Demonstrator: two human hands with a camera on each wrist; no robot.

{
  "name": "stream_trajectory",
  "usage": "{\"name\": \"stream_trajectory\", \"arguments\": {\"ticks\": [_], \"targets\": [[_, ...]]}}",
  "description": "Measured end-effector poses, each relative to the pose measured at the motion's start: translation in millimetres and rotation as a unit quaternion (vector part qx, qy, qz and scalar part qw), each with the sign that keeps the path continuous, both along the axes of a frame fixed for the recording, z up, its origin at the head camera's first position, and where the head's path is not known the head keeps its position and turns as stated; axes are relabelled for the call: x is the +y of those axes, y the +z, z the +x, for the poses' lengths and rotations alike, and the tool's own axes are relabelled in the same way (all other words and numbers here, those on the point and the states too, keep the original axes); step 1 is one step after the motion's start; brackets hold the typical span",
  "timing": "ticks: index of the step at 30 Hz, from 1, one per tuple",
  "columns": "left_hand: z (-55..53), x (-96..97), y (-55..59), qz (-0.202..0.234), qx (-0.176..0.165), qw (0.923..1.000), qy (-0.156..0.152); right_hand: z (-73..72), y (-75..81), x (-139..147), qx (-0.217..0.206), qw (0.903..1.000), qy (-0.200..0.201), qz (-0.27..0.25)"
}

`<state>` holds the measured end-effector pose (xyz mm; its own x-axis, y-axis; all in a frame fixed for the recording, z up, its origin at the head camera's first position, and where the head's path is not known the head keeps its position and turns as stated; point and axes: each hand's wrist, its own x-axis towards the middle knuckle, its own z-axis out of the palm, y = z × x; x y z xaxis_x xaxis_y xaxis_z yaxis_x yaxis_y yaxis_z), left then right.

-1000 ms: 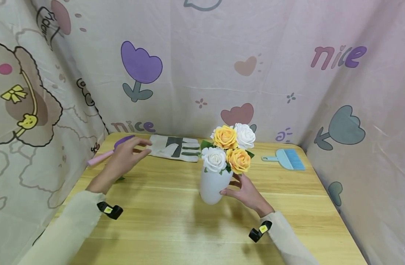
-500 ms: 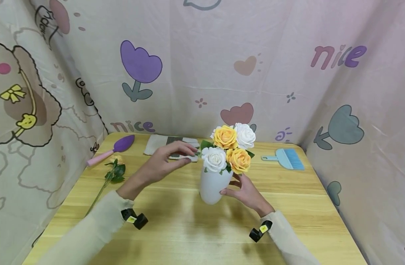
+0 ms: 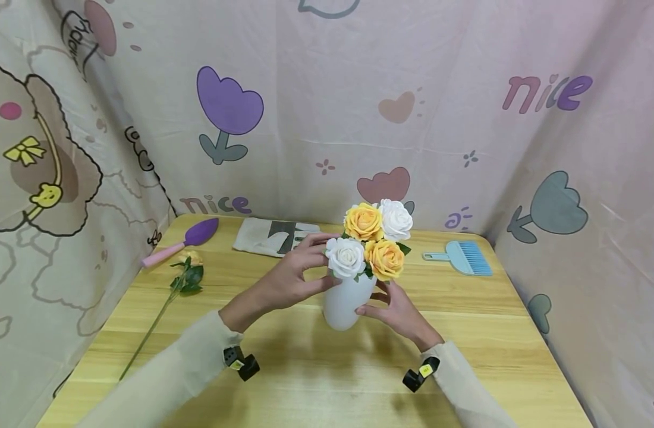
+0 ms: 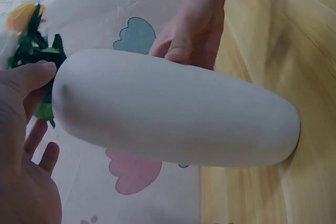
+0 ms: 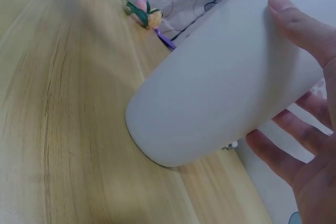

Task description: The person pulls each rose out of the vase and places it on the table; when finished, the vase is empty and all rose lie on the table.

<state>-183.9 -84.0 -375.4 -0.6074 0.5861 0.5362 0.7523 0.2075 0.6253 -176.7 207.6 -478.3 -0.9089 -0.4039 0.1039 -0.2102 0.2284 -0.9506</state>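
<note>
A tall white vase [image 3: 345, 309] stands upright on the wooden table, holding white roses [image 3: 345, 257] and yellow roses [image 3: 386, 260] with green leaves. My right hand [image 3: 404, 318] grips its right side, thumb [image 5: 296, 22] on the near wall and fingers round the other side. Close to the vase's mouth is my left hand [image 3: 292, 276], its fingers spread and slightly bent beside the front white rose. In the left wrist view its thumb [image 4: 34, 74] overlaps the green leaves [image 4: 39, 51] right at the mouth, the other fingers lying apart from it.
On the left lies a loose yellow rose [image 3: 188, 279] with a long stem. Behind it is a garden trowel [image 3: 201, 232] with purple blade and pink handle. A pair of white-grey gloves [image 3: 257, 236] lies at the back, a light blue brush [image 3: 461, 257] at the right.
My left hand has moved right from near the trowel and gloves to the vase's mouth, uncovering the loose yellow rose. My right hand and the vase have stayed in place.
</note>
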Motion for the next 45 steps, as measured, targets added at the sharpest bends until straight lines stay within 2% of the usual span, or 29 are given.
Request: {"name": "stream_trajectory", "arguments": {"ticks": [3,6,13,18,21,24,29,35,37,42,45], "targets": [[0.5,3.0,0.9,-0.002,0.012,0.9999,0.007,0.5,0.4,0.4,-0.002,1.0000,-0.002,0.000],[-0.1,3.6,2.8,0.015,0.029,0.9992,0.024,0.5,0.6,0.2,0.003,1.0000,-0.001,0.003],[-3.7,2.3,13.2,0.082,0.044,0.9949,0.040,-1.7,-0.3,0.7,0.027,0.9996,0.003,0.008],[-4.2,1.8,24.9,0.140,0.047,0.9881,0.043,-3.3,-0.8,0.9,0.035,0.9993,0.009,0.005],[-3.4,1.8,32.4,0.190,0.044,0.9804,0.030,-3.1,-0.7,0.6,0.037,0.9993,0.012,0.003],[-3.3,0.9,37.9,0.239,0.047,0.9693,0.032,-3.0,-0.8,0.2,0.038,0.9992,0.012,0.003],[-1.7,-1.9,46.5,0.278,0.062,0.9557,0.072,-3.1,-2.2,0.1,0.037,0.9993,0.009,0.003],[1.1,-2.7,56.4,0.330,0.022,0.9394,0.091,-1.6,-2.0,0.3,0.025,0.9997,-0.001,0.005],[-0.1,-0.2,56.5,0.324,0.008,0.9419,0.088,-0.9,-1.0,0.7,0.025,0.9997,-0.002,0.006],[-1.1,8.7,49.2,0.252,-0.023,0.9633,0.090,-0.9,-1.1,1.3,0.029,0.9996,0.000,0.006],[-0.7,12.2,44.0,0.213,-0.037,0.9716,0.096,-1.8,-2.3,1.0,0.028,0.9996,0.000,0.009]]}}
